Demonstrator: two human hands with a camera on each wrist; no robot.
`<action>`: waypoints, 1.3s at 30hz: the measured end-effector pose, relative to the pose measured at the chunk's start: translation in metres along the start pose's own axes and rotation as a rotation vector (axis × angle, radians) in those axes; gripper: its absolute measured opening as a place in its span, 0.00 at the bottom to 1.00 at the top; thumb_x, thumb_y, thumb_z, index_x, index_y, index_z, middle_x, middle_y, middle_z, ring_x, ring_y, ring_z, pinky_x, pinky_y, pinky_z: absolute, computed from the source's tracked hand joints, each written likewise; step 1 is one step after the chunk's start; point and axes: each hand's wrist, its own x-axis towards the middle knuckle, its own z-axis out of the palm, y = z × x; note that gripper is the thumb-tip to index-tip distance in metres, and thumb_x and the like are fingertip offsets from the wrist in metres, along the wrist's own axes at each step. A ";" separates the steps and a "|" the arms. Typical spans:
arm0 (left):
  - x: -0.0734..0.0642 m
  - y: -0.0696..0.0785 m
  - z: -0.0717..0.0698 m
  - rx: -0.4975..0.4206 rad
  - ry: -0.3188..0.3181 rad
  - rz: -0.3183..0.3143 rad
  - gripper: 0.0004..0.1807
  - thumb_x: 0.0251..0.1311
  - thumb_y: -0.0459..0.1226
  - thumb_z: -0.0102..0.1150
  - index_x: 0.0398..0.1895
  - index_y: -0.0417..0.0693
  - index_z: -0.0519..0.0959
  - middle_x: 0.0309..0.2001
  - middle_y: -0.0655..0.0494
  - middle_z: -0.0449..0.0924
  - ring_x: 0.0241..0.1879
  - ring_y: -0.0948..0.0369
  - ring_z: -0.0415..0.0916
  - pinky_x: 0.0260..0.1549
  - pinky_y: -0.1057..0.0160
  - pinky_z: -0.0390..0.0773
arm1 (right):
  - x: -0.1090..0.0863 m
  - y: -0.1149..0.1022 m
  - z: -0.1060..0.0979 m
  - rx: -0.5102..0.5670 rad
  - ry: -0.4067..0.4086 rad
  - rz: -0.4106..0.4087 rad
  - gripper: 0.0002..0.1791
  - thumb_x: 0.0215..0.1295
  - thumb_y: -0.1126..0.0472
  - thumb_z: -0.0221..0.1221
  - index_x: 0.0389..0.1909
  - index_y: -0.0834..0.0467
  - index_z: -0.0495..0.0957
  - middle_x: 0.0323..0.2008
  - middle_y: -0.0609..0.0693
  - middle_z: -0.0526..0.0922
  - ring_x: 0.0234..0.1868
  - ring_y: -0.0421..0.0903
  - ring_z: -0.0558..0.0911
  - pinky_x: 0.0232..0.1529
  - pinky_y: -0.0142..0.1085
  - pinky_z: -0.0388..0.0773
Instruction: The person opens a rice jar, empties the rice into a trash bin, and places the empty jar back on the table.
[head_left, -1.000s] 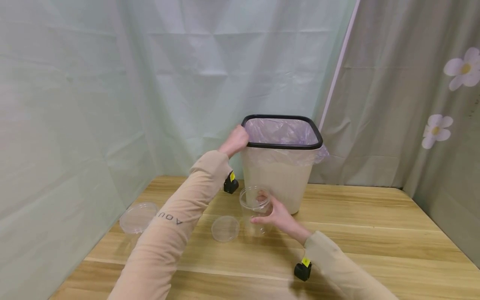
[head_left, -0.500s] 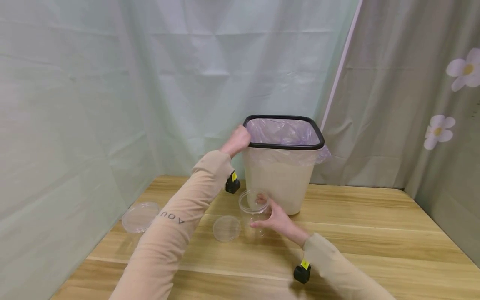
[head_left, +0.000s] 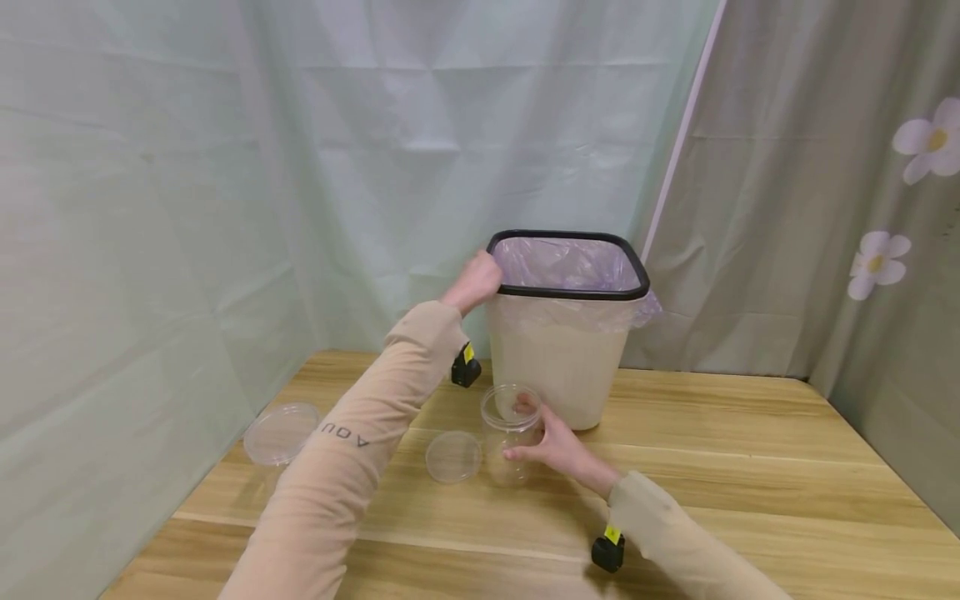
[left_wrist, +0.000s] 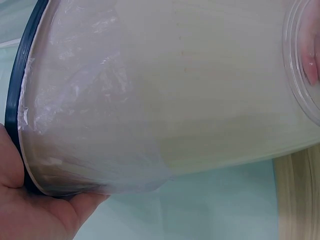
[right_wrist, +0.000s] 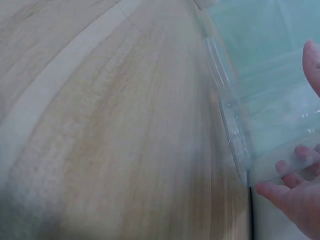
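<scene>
A cream trash bin [head_left: 555,358] with a black rim [head_left: 570,293] and a translucent purple bag [head_left: 562,260] stands at the back of the table. My left hand [head_left: 476,277] grips the bin's left rim; in the left wrist view its fingers reach under the bag's folded-over edge. In front of the bin, my right hand [head_left: 558,446] holds a clear plastic jar [head_left: 501,450] upright around its side, thumb toward me. The jar's mouth is uncovered and nothing shows inside. A round clear lid [head_left: 453,457] lies flat just left of the jar.
A second clear jar [head_left: 281,435] with a round top stands at the table's left, partly behind my left sleeve [head_left: 352,450]. Pale curtains [head_left: 450,150] hang behind and at both sides. A black wrist camera [head_left: 608,552] hangs under my right wrist.
My right hand has lowered the jar slightly toward the table, beside the lid. My left hand stays on the bin's rim.
</scene>
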 end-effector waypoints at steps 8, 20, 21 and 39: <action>0.059 -0.044 0.047 0.020 0.023 -0.009 0.30 0.63 0.44 0.29 0.62 0.29 0.54 0.56 0.38 0.59 0.38 0.50 0.69 0.35 0.53 0.72 | 0.007 0.037 0.000 -0.054 -0.019 -0.024 0.48 0.43 0.62 0.71 0.62 0.68 0.54 0.58 0.63 0.65 0.60 0.57 0.60 0.58 0.51 0.49; -0.154 0.106 -0.121 -0.235 -0.085 -0.140 0.28 0.67 0.38 0.28 0.65 0.29 0.45 0.56 0.36 0.62 0.45 0.51 0.67 0.42 0.57 0.69 | 0.002 0.044 0.001 -0.006 -0.044 0.072 0.47 0.44 0.56 0.70 0.60 0.71 0.55 0.57 0.66 0.62 0.59 0.60 0.61 0.56 0.53 0.54; -0.159 0.111 -0.125 -0.240 -0.079 -0.140 0.27 0.67 0.37 0.27 0.65 0.28 0.46 0.54 0.35 0.63 0.45 0.50 0.67 0.42 0.57 0.69 | 0.001 0.044 0.001 -0.002 -0.044 0.073 0.47 0.44 0.56 0.70 0.60 0.71 0.56 0.57 0.66 0.62 0.59 0.60 0.61 0.56 0.52 0.54; -0.126 0.087 -0.090 -0.368 0.010 -0.122 0.31 0.61 0.39 0.29 0.66 0.32 0.47 0.61 0.39 0.58 0.52 0.54 0.63 0.47 0.59 0.65 | -0.011 0.035 -0.019 0.084 -0.048 0.096 0.46 0.51 0.58 0.66 0.65 0.65 0.50 0.59 0.64 0.60 0.57 0.59 0.62 0.54 0.52 0.59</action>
